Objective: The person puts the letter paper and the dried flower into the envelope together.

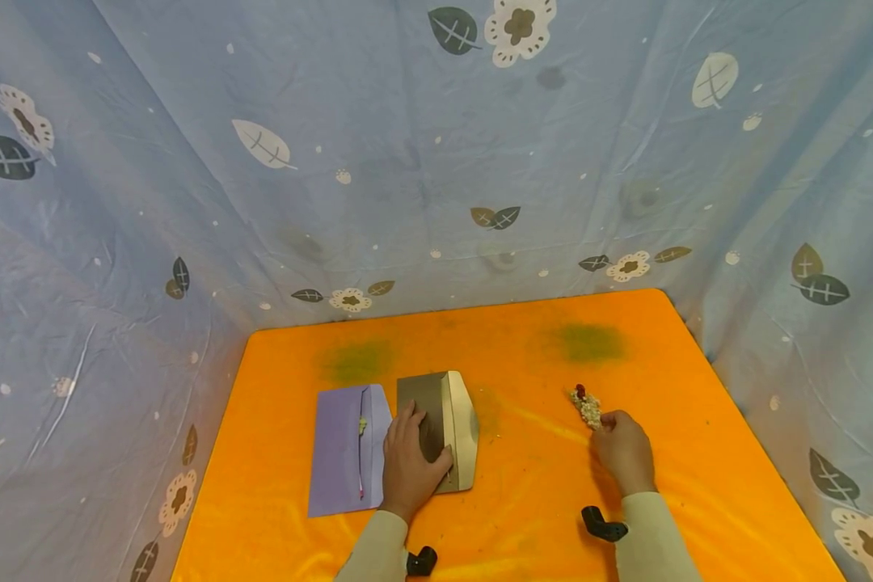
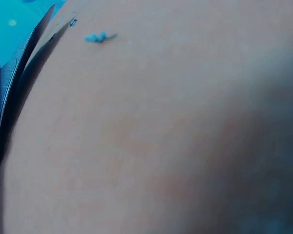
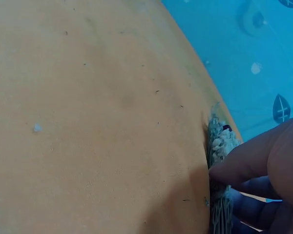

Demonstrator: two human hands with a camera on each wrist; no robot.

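Note:
My left hand [image 1: 412,465] lies over a dark grey-brown envelope [image 1: 420,390], its fingers extended across the front and its thumb near the opening. That envelope's cream flap [image 1: 467,432] is folded out to the right. In the left wrist view the dark edge of the envelope [image 2: 12,73] stands raised at the left. Away to the right, my right hand [image 1: 626,453] pinches a small bunch of dried flowers [image 1: 589,409] between thumb and fingers. Pale blossoms and one dark red bloom top the bunch. Its thin stems [image 3: 222,214] run down past the fingers in the right wrist view.
Left of my left hand lies a purple envelope [image 1: 338,453], flap unfolded, with a small yellowish sprig [image 1: 362,425] at its slit. Both envelopes are on an orange-covered table [image 1: 524,501] with scattered crumbs. A patterned blue curtain [image 1: 378,178] encloses the back and sides.

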